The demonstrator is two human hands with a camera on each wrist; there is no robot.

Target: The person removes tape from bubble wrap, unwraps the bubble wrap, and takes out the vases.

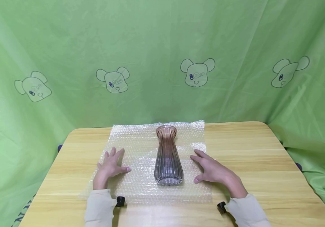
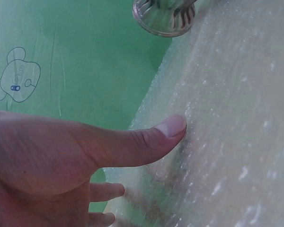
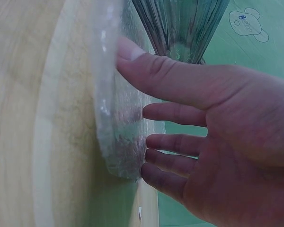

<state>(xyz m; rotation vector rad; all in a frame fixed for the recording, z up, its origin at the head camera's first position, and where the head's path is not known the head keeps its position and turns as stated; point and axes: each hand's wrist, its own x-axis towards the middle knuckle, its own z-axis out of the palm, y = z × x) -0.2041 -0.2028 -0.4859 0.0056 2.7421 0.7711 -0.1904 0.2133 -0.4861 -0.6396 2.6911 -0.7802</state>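
Observation:
A ribbed glass vase (image 1: pixel 168 154), pinkish at the neck and grey toward the base, lies on its side on a sheet of bubble wrap (image 1: pixel 139 186), its flared mouth toward the back. To the vase's left, my left hand (image 1: pixel 110 167) rests on the sheet with fingers spread and thumb pointing inward. My right hand (image 1: pixel 212 168) is at the sheet's right edge, fingers extended toward the vase but apart from it. In the right wrist view the thumb and fingertips (image 3: pixel 154 175) are right at the bubble wrap's edge. Neither hand grips anything.
The bubble wrap covers the middle of a light wooden table (image 1: pixel 253 148) with rounded back corners. A green curtain (image 1: pixel 156 47) printed with bear heads hangs behind and on both sides. Black wrist camera pieces (image 1: pixel 221 207) sit beside the cuffs.

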